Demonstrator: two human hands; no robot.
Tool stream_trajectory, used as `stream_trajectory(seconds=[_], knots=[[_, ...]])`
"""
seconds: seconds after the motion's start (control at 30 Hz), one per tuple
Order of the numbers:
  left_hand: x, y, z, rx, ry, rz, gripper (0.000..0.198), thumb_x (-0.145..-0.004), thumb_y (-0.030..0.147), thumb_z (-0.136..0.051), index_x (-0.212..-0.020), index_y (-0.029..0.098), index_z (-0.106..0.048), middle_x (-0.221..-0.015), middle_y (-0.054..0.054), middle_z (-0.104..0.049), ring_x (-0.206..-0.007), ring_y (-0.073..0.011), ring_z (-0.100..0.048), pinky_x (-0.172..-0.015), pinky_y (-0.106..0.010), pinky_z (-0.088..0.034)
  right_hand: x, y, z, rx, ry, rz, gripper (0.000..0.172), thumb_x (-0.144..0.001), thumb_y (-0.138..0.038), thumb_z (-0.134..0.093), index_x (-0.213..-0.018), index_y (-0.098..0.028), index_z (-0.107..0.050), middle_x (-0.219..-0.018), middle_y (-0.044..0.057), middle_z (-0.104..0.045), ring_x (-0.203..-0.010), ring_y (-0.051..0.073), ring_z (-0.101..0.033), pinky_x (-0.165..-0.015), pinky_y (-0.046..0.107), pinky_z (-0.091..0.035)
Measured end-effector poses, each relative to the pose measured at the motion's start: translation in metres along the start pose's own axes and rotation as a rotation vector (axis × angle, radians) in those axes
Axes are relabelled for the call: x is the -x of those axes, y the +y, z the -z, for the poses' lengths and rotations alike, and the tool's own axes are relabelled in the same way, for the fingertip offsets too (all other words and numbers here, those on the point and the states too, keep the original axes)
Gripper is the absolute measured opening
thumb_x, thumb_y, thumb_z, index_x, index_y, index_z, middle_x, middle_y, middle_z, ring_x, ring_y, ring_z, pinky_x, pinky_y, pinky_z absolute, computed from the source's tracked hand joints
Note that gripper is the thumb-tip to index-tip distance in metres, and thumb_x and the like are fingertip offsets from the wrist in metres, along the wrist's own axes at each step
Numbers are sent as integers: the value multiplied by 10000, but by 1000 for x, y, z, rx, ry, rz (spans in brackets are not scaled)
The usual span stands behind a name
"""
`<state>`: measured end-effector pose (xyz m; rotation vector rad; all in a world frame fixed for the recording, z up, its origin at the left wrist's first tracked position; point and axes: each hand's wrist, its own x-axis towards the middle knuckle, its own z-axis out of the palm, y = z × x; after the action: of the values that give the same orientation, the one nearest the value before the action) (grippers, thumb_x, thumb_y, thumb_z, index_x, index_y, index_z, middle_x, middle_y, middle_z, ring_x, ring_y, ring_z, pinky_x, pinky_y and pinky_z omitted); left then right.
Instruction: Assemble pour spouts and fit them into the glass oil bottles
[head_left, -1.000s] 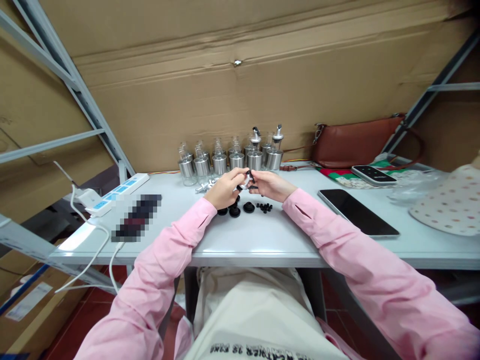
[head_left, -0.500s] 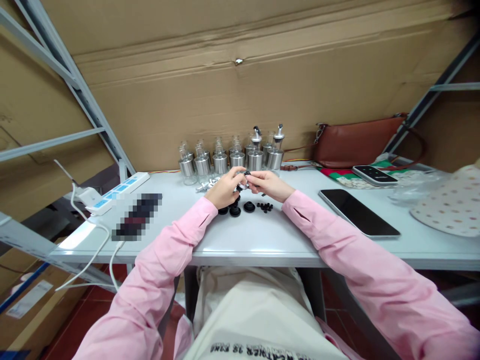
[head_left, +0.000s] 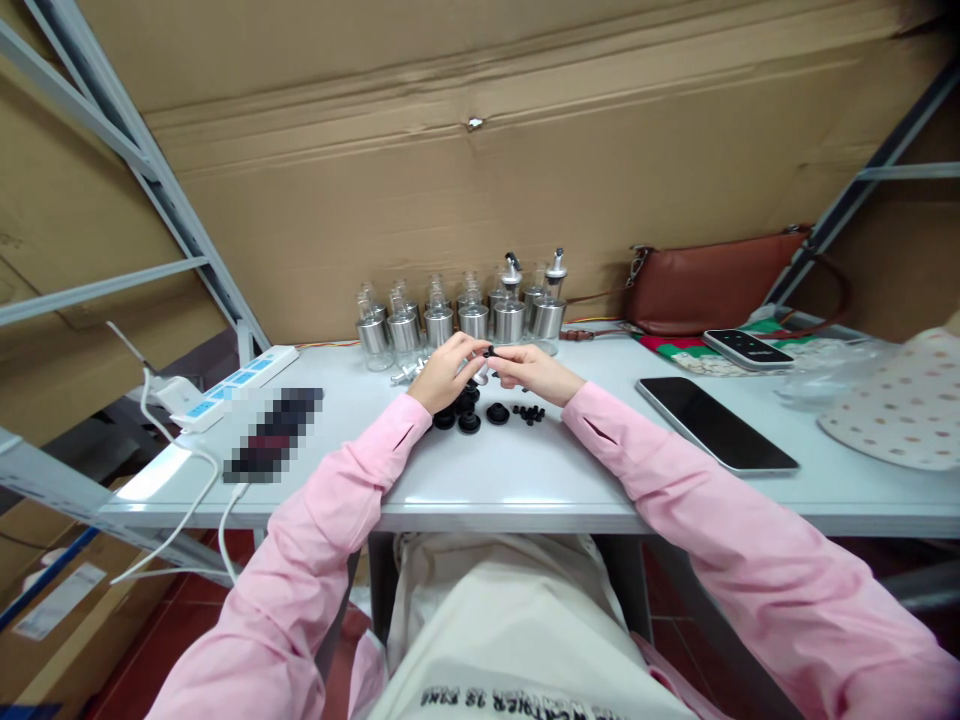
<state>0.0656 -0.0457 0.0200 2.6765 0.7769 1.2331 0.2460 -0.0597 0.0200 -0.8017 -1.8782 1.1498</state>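
Note:
My left hand (head_left: 448, 372) and my right hand (head_left: 538, 373) meet above the middle of the table. Both are closed on one small pour spout (head_left: 481, 375), partly hidden by the fingers. My right fingertips pinch its small black cap (head_left: 489, 352). Below them lie several black ribbed stoppers (head_left: 469, 422) and a cluster of tiny black caps (head_left: 529, 414). Loose silver spouts (head_left: 409, 372) lie beyond my left hand. Behind stand glass bottles with steel sleeves (head_left: 474, 318) in rows. Two at the right carry spouts, such as the silver spout (head_left: 556, 265).
To the right lie a black-screened tablet (head_left: 716, 425), a keypad device (head_left: 748, 350), a brown bag (head_left: 712, 285) and a dotted cloth item (head_left: 896, 410). A power strip (head_left: 240, 385) and a blurred-out object (head_left: 277, 435) lie left. Cardboard (head_left: 375, 180) walls the back.
My left fingers have lowered and flattened over the spout. The black cap now shows between the fingertips of both hands. The bottles and loose parts have stayed in place.

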Motion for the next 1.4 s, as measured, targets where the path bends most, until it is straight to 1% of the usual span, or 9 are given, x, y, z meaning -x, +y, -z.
stream_trajectory(seconds=[0.33,0.4,0.53,0.6,0.7,0.97,1.17,1.33,1.4], knots=[[-2,-1,1,15,-26,35,147,-853,243,-487,-926,144,-567,-868,-45,-565,-828,-137,-557,-763,-263,-455,-2,1,1,152,-22,-45,374,-722,-524,-507,-732,-151,-537,-529,-52,-386,-500,76,-348,-530,242,-297],[-1,-1,0,21,-28,31,157,-853,232,-483,-959,145,-559,-886,-48,-568,-822,-135,-558,-765,-265,-457,-1,0,1,179,-21,-50,375,-721,-524,-501,-718,-151,-535,-521,-51,-390,-500,78,-354,-529,242,-296],[-1,-1,0,24,-46,-67,242,-881,208,-419,-1088,164,-536,-1001,-71,-573,-902,-142,-555,-829,-281,-443,1,-3,1,202,0,-72,388,-724,-524,-493,-711,-141,-546,-500,-49,-397,-495,77,-352,-512,240,-282],[-1,1,1,-14,-38,-143,244,-893,208,-390,-1061,172,-564,-1018,-76,-579,-947,-154,-540,-856,-298,-432,1,-4,1,185,11,-85,397,-708,-517,-517,-774,-130,-573,-509,-48,-417,-500,78,-363,-510,240,-286],[-1,3,5,-84,8,-187,221,-890,230,-409,-992,167,-595,-957,-76,-600,-907,-164,-531,-828,-310,-434,1,-5,1,139,20,-88,412,-683,-503,-559,-833,-121,-595,-520,-48,-433,-509,79,-380,-515,241,-299],[-1,2,7,-194,12,-119,207,-872,306,-467,-893,158,-610,-820,-54,-633,-798,-161,-544,-736,-297,-393,1,-11,-2,43,65,-49,333,-628,-449,-658,-673,-122,-622,-557,-20,-520,-544,83,-434,-578,255,-371],[-1,3,8,-184,29,-46,226,-865,336,-481,-899,175,-636,-863,-55,-642,-831,-161,-563,-753,-299,-384,0,-5,-2,-29,107,-55,339,-583,-401,-709,-793,-137,-673,-706,23,-635,-646,124,-543,-684,300,-435],[0,4,7,-136,91,-81,254,-856,349,-493,-913,165,-657,-845,-61,-634,-808,-157,-564,-740,-295,-412,-1,1,1,52,115,88,284,-640,-390,-682,-794,-151,-691,-844,52,-646,-800,157,-570,-793,325,-431],[0,4,7,-114,103,-101,254,-851,349,-503,-911,163,-665,-833,-60,-630,-796,-150,-566,-731,-286,-423,-1,1,1,8,83,69,308,-637,-394,-685,-831,-154,-687,-845,45,-648,-801,157,-580,-806,334,-436]])
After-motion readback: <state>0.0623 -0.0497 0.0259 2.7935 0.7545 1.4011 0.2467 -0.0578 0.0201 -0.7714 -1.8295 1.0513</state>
